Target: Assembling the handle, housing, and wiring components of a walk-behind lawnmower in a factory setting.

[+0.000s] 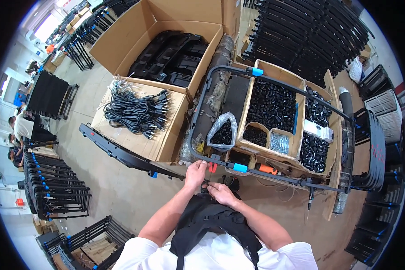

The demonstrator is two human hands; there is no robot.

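Observation:
A black tubular frame [274, 177] with rounded corners lies across the bins in front of me. Blue bands [240, 168] wrap its near and far tubes, and a red piece [213, 167] sits at its near left corner. My left hand [196, 174] is at that corner, fingers closed, fingertips against the near tube. Just below and to the right is my right hand [222, 194], its fingers pinched together close to the left one. A small dark thing shows between the two hands, but its kind is hidden by the fingers.
Wooden bins hold black plastic parts [272, 103] and silver screws [280, 143]. An orange-and-black tool [268, 169] lies below them. Black cables [137, 110] rest on a carton at left, beside an open cardboard box [202, 54] of black panels. Stacked frames [54, 189] stand around.

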